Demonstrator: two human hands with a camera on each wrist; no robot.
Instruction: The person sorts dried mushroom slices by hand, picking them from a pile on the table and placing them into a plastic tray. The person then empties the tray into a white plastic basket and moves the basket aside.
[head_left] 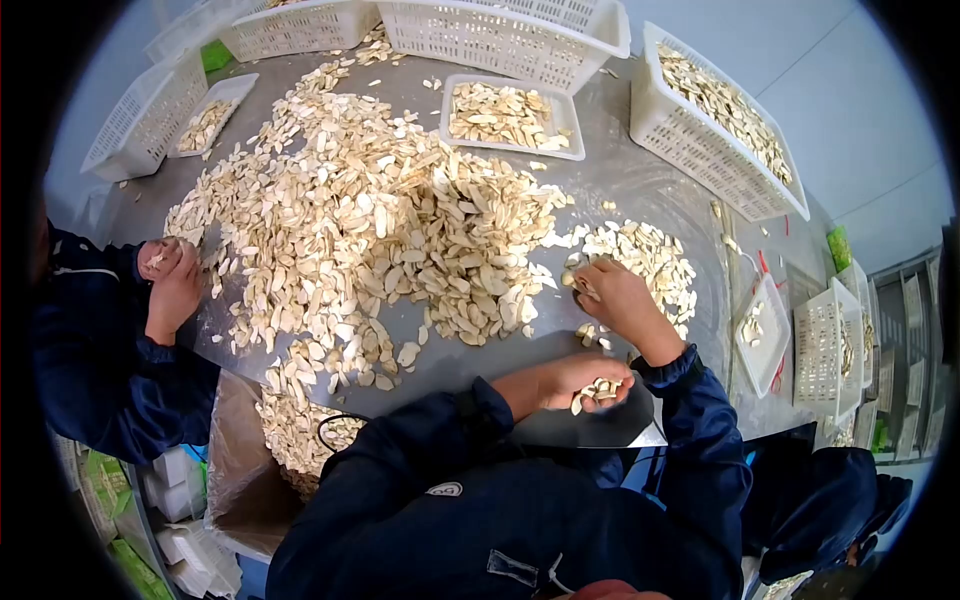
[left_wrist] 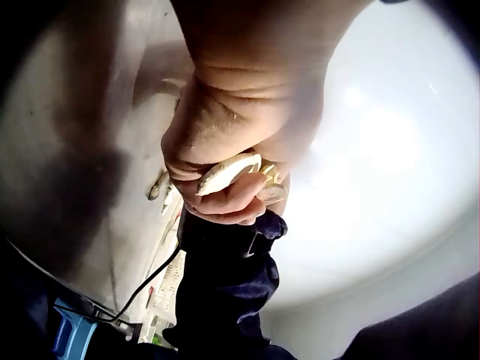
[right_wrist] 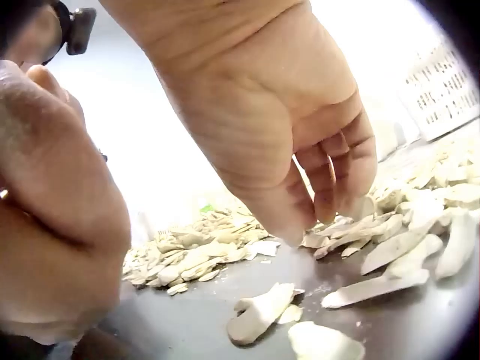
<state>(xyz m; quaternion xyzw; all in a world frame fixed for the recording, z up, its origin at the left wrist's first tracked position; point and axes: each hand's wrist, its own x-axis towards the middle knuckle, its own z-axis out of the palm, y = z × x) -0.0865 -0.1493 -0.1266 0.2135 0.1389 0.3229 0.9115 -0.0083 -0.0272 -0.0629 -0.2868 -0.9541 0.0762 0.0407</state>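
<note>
Several pale slices [head_left: 600,388] lie in the cupped left hand [head_left: 578,380], its fingers curled round them at the table's front edge. In the left wrist view one slice [left_wrist: 229,174] shows between the thumb side and bent fingers of that hand [left_wrist: 232,150]. Palm down, the right hand [head_left: 622,302] is at the left side of a small slice pile [head_left: 655,262]. The right wrist view has this hand [right_wrist: 277,127] with loosely bent fingers pointing down, tips at the slices [right_wrist: 390,244]; a grip on any slice cannot be made out.
A large heap of slices [head_left: 330,200] spreads over the metal table [head_left: 700,240]. Behind it stand a shallow tray [head_left: 570,125] and white baskets [head_left: 690,150]. Another person's hands [head_left: 172,290] are at the left. Slices fill a lined box [head_left: 240,450] below the front edge.
</note>
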